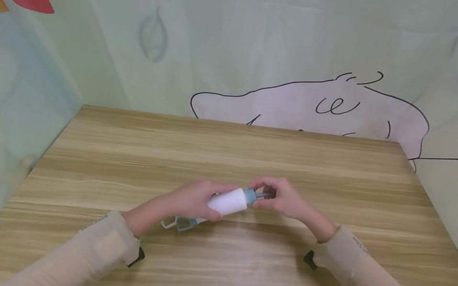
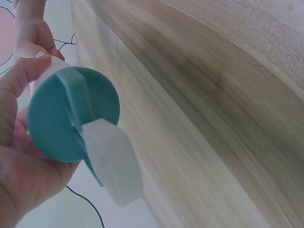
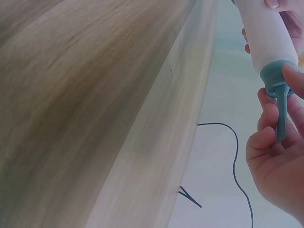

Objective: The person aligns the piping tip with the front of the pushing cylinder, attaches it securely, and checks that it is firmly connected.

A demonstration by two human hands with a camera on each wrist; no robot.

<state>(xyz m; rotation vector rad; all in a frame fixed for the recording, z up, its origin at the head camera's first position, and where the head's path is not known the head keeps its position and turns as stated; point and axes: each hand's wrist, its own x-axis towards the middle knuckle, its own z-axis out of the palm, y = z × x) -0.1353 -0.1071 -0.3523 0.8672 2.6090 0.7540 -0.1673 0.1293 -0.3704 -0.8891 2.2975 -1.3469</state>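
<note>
A white tube with teal ends (image 1: 228,202) is held slightly tilted above the table between both hands. My left hand (image 1: 200,199) grips its white barrel from the side. With thumb and fingers, my right hand (image 1: 284,198) holds the teal end cap (image 3: 278,76), from which a thin teal nozzle (image 3: 281,114) sticks out along the fingers. In the left wrist view the opposite end has a round teal disc (image 2: 47,118), a teal loop-shaped handle (image 2: 76,90) and a pale white lever (image 2: 114,161). My palms hide part of the barrel.
The wood-grain table (image 1: 228,148) spreads beneath both hands. Behind it and along the sides hangs a pale printed cloth (image 1: 243,34) with line drawings. Beige sleeves (image 1: 352,261) cover both forearms, and a small black piece (image 1: 310,259) sticks out by each cuff.
</note>
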